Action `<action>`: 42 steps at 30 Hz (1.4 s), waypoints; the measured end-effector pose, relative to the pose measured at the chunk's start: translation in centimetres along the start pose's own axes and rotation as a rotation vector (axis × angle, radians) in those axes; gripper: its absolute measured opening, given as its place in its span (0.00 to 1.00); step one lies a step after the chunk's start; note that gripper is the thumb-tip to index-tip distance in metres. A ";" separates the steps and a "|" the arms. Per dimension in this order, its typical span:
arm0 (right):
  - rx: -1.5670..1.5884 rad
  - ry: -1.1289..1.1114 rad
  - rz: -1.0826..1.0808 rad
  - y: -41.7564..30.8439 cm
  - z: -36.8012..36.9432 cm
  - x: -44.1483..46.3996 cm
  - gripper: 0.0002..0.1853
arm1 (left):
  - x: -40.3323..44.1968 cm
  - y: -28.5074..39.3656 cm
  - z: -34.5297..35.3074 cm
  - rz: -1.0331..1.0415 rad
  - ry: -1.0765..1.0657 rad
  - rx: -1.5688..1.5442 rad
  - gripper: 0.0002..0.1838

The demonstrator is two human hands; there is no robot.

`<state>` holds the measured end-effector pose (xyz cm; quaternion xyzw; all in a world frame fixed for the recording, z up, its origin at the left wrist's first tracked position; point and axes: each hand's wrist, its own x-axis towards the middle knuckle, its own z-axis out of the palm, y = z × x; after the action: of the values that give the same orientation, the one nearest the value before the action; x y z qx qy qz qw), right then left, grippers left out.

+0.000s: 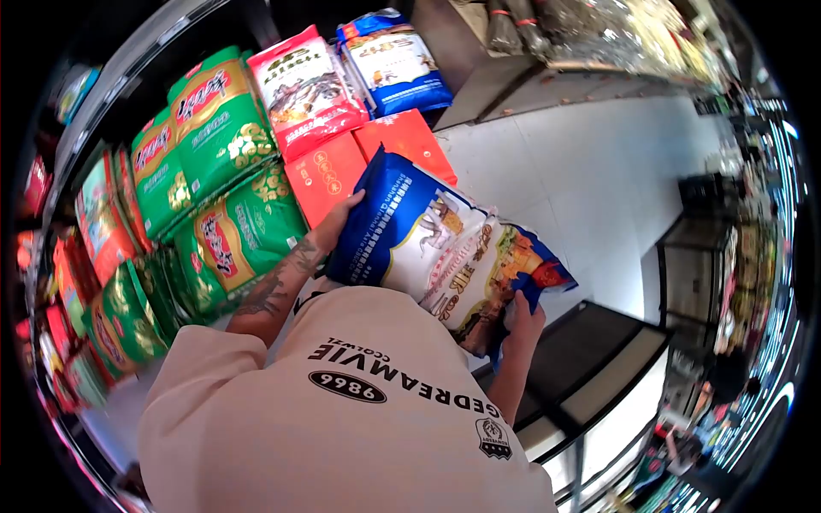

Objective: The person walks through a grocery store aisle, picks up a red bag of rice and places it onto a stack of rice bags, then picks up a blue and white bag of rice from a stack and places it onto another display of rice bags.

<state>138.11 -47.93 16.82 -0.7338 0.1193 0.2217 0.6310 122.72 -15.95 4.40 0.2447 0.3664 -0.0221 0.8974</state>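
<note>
A large blue and white bag of rice (428, 231), printed with an elephant and a colourful picture, is held slantwise in front of my chest. My left hand (340, 221) grips its blue end, with most of the fingers hidden behind the bag. At the opposite, crumpled end, my right hand (523, 325) clasps the corner. Just beyond the bag are red boxes (327, 175). A pink and white bag (306, 90) and another blue and white bag (395, 64) lie behind those boxes.
Green bags (214, 120) are stacked on the left, with orange bags (104, 214) beside them. A dark-framed stand (581, 359) is close to my right arm. Pale tiled floor (590, 162) stretches beyond the bag. A counter with packaged goods (607, 34) runs along the far side.
</note>
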 end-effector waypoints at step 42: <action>-1.287 -1.704 -0.771 -17.2 73.2 42.3 0.16 | 38.5 14.2 8.9 1.171 0.573 -1.715 0.29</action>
<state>170.02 31.19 3.99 -0.5199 -0.7189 0.4597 0.0385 159.71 -2.14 -9.89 -0.3328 0.2822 0.7333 0.5215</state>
